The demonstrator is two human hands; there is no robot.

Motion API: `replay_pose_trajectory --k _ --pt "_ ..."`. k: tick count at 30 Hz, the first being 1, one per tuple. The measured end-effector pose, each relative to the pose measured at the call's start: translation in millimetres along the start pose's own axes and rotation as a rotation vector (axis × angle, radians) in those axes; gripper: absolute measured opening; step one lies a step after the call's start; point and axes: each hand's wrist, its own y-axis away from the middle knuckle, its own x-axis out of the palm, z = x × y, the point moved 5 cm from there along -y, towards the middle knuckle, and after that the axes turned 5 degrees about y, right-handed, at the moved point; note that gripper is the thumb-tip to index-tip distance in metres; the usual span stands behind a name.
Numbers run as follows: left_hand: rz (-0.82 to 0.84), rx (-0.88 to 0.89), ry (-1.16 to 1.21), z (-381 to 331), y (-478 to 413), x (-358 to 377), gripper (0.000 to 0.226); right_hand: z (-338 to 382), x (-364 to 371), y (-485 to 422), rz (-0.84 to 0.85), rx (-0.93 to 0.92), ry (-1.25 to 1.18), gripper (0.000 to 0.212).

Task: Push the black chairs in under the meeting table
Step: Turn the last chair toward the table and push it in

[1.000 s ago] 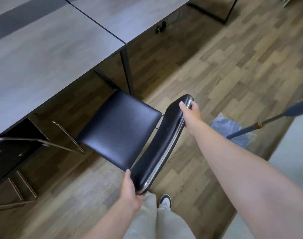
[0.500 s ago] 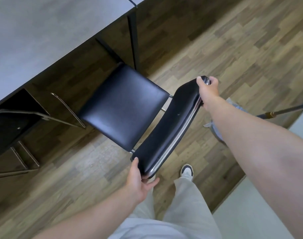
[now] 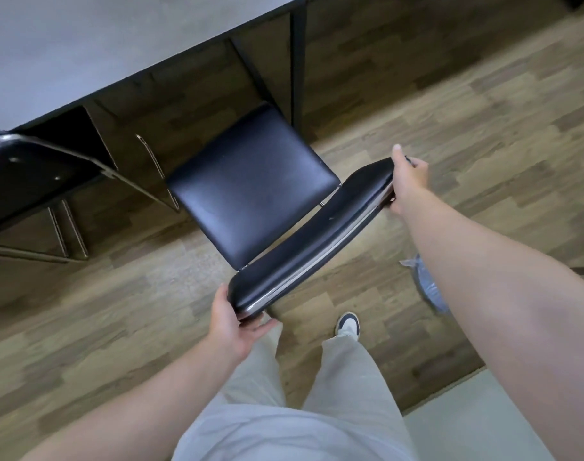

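Note:
A black padded chair (image 3: 250, 184) with a chrome frame stands in front of me, its seat facing the grey meeting table (image 3: 84, 44). The seat's far corner lies at the table's edge, next to a black table leg (image 3: 297, 61). My left hand (image 3: 234, 322) grips the near end of the chair's backrest (image 3: 304, 247). My right hand (image 3: 407, 176) grips the far end of the same backrest. A second black chair (image 3: 28, 181) sits at the left, partly under the table.
Wooden plank floor lies all around. A blue plastic bag (image 3: 430, 287) lies on the floor at the right, partly behind my right forearm. My legs and one shoe (image 3: 349, 322) stand just behind the chair. A pale floor area begins at the bottom right.
The chair has slid closer to the table, its seat corner now at the table's edge. I have stepped forward with it. Both hands keep their grip on the backrest.

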Motion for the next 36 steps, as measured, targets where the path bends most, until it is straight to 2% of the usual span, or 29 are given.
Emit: replay_pose_trajectory --k 2,5,6,8,10,14,16,21,27,31,36 --pt "-0.043 0.046 0.084 7.9 1.6 3.9 0.048 3.0 -8.5 -12.1 0.043 0.050 -0.032 0.057" --pt "-0.055 0.080 0.257 10.8 0.5 13.0 0.061 1.9 -10.8 -38.4 0.128 0.149 -0.078 0.099" --pt "-0.061 0.094 0.326 10.4 -0.3 15.2 0.065 0.5 -10.4 -47.4 0.144 0.157 -0.077 0.107" --pt "-0.095 0.138 0.427 10.2 -1.0 18.6 0.067 -1.2 -7.9 -50.1 0.157 0.162 -0.077 0.111" --pt "-0.149 0.162 0.497 9.8 -1.2 17.7 0.067 -4.4 -7.0 -41.2 0.146 0.162 -0.074 0.106" --pt "-0.219 0.158 0.487 10.9 6.6 24.1 0.059 -22.5 -21.5 -40.2 0.053 0.171 -0.090 0.084" --pt "-0.233 0.176 0.505 4.5 6.5 32.3 0.056 -3.2 -6.4 -41.0 0.085 0.128 -0.061 0.075" --pt "-0.254 0.236 0.539 -29.9 2.0 32.3 0.063 13.2 23.2 -37.7 0.115 0.112 -0.075 0.089" --pt "-0.288 0.292 0.542 -95.7 -12.5 38.6 0.057 41.8 78.5 -36.8 0.114 0.097 -0.067 0.067" --pt "-0.272 0.293 0.522 -145.8 -24.2 47.8 0.064 61.1 125.6 -42.1 0.148 0.093 -0.097 0.068" --pt "-0.293 0.310 0.485 -212.3 -34.6 63.7 0.056 91.5 179.8 -50.1 0.159 0.075 -0.113 0.063"
